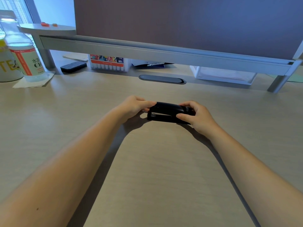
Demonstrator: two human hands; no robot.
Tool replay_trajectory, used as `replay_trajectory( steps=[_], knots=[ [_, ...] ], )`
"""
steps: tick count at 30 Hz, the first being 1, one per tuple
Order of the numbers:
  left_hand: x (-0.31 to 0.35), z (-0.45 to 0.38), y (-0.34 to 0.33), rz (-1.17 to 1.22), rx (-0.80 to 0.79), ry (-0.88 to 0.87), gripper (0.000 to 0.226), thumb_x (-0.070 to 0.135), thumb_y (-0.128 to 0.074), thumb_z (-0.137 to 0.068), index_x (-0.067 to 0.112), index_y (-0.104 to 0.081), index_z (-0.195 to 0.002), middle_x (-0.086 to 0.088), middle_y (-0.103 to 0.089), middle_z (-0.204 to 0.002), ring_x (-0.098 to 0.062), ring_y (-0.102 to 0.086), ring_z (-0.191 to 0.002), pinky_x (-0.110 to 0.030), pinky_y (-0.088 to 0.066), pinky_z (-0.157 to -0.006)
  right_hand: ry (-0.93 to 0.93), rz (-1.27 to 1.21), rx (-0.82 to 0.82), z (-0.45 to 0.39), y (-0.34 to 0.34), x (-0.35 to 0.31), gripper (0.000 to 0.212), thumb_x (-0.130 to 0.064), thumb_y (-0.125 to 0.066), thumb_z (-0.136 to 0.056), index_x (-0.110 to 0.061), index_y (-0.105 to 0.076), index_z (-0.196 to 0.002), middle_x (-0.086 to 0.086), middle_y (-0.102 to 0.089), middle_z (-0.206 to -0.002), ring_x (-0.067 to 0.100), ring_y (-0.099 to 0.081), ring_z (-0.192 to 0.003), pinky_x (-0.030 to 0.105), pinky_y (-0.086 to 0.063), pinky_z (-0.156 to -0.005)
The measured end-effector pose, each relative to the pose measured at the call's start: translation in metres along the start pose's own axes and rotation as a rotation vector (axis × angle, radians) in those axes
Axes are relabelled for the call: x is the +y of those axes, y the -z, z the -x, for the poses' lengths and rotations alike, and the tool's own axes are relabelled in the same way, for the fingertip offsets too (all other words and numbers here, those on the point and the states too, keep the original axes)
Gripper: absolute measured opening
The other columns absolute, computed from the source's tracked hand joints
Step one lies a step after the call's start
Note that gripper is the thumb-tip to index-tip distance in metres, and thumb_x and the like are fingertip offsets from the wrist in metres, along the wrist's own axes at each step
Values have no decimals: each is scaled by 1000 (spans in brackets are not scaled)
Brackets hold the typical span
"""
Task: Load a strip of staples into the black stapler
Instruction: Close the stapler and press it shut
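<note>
The lower part of the frame is filled by a pale wooden desk (155, 169), and a grey shelf (147, 51) is carried across the upper part on metal legs. A clear bottle (24, 51) is seen at the upper left, a box of markers (109, 63) under the shelf, and a dark eraser (73, 66) just left of it. At the centre of the frame the black stapler (168, 113) is rested on the desk (its metal mouth faces left). Its front end is pinched by the left hand (134, 106), and its rear end is clasped by the right hand (196, 117), thumb on the near side.
</note>
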State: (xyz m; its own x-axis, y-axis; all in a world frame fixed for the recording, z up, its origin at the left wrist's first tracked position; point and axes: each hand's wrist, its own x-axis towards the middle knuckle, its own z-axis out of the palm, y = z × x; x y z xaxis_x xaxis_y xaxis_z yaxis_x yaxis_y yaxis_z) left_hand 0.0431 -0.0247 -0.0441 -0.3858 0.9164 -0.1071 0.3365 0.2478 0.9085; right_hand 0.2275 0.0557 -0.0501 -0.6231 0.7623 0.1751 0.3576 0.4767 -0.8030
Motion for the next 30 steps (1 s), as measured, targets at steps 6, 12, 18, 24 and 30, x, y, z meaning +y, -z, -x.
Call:
replay_trajectory(
  steps=[6,12,18,24,30],
  knots=[
    [1,5,-2,-35,-1,-25,25,36,-52,-82,13,-62,-84,2,-59,-75,-16,-54,-84,-24,-39,-70,1,12,-10,0,0,-1,29,-14,-59,-80,-14,-53,-108,3,-53,-102,20,-51,-95,30,-40,-81],
    [-3,16,-3,-59,-69,-127,29,31,-49,-84,10,-57,-101,8,-58,-83,-3,-53,-79,-13,-43,-69,43,84,20,6,0,1,37,-11,-61,-78,-15,-53,-114,8,-55,-108,23,-51,-102,34,-41,-91],
    [-11,9,-9,-403,15,-223,33,19,-65,-73,12,-55,-104,1,-54,-96,-16,-51,-91,-29,-41,-82,84,268,44,6,2,8,52,-12,-61,-79,-16,-42,-127,13,-52,-124,25,-46,-113,31,-35,-96],
    [-8,-26,-7,-479,105,-210,30,21,-62,-76,10,-56,-103,-10,-59,-109,-16,-46,-89,-29,-37,-78,15,266,142,-29,-3,11,50,-14,-63,-77,-7,-42,-121,15,-50,-127,26,-46,-115,30,-36,-92],
    [-3,-65,-3,-473,189,-184,32,20,-61,-78,9,-56,-108,-15,-62,-114,-16,-46,-87,-29,-36,-78,-24,254,161,-70,-9,12,48,-13,-62,-78,-6,-40,-120,16,-49,-127,29,-47,-115,35,-39,-95]
  ],
)
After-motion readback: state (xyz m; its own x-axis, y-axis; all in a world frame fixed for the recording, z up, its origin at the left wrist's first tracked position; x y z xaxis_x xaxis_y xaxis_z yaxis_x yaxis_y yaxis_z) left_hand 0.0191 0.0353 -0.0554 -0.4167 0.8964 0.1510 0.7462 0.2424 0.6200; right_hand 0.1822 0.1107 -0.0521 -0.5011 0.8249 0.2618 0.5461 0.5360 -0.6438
